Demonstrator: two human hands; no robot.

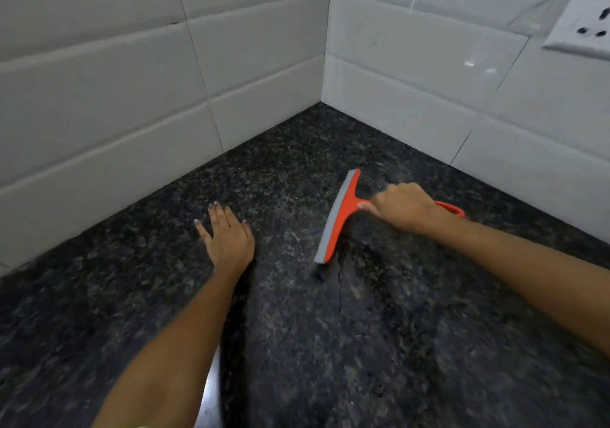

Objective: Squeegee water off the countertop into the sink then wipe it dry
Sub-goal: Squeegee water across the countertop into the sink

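An orange squeegee (340, 216) with a grey rubber blade rests blade-down on the dark speckled granite countertop (363, 328), near the wall corner. My right hand (401, 206) is closed around its handle, whose loop end pokes out behind my wrist. My left hand (227, 236) lies flat on the countertop to the left of the squeegee, fingers spread, holding nothing. A thin wet streak runs down the stone below the blade's near end. The sink is out of view.
White tiled walls (115, 114) meet in a corner behind the countertop. A white electrical socket (584, 21) is mounted on the right wall at the upper right. A narrow seam or glossy strip shows on the counter near my left forearm.
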